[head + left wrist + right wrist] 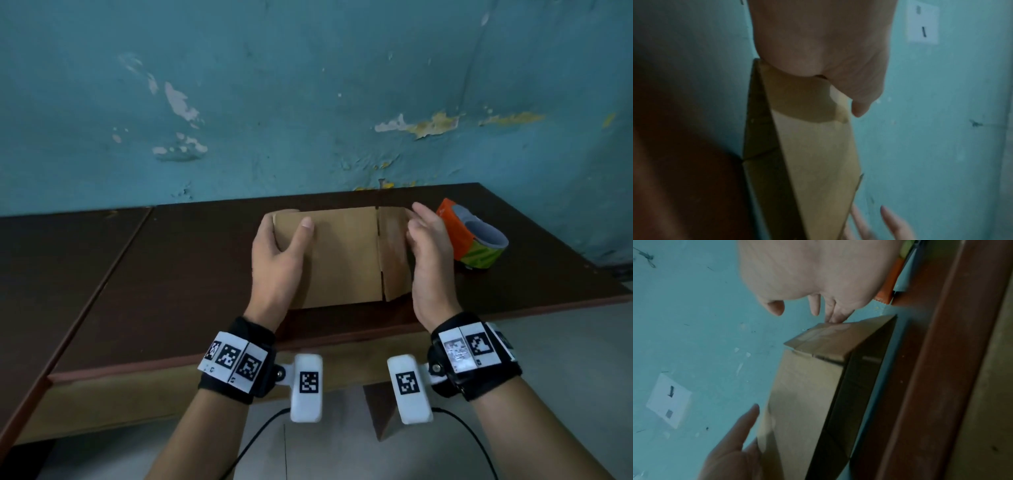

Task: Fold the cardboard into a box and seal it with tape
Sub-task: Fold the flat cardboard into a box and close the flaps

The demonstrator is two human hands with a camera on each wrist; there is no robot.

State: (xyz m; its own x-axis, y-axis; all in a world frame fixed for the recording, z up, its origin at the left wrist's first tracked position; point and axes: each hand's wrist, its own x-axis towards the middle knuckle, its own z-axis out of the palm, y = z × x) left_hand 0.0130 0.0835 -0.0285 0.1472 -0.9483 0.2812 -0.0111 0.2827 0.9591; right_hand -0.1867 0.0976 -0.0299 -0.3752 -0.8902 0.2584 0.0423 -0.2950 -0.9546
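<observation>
A brown cardboard box [342, 253], partly folded, lies on the dark table [171, 274] in the head view. My left hand [286, 236] grips its left end, thumb on top and fingers curled behind the edge. My right hand [417, 221] is at the right end, its relaxed fingers touching the short side flap [394, 253], which stands slightly raised. The left wrist view shows the cardboard [818, 162] edge-on below my left hand [828, 48]. In the right wrist view my right hand's fingertips [835, 316] meet the cardboard's [807, 386] flap corner. An orange and green tape roll [476, 240] sits just right of my right hand.
A peeling blue wall [308, 102] rises right behind the table. A seam [113, 270] splits the tabletop at the left. The table's front edge [239, 356] runs close to my wrists. A white wall plate [670, 399] shows in the right wrist view.
</observation>
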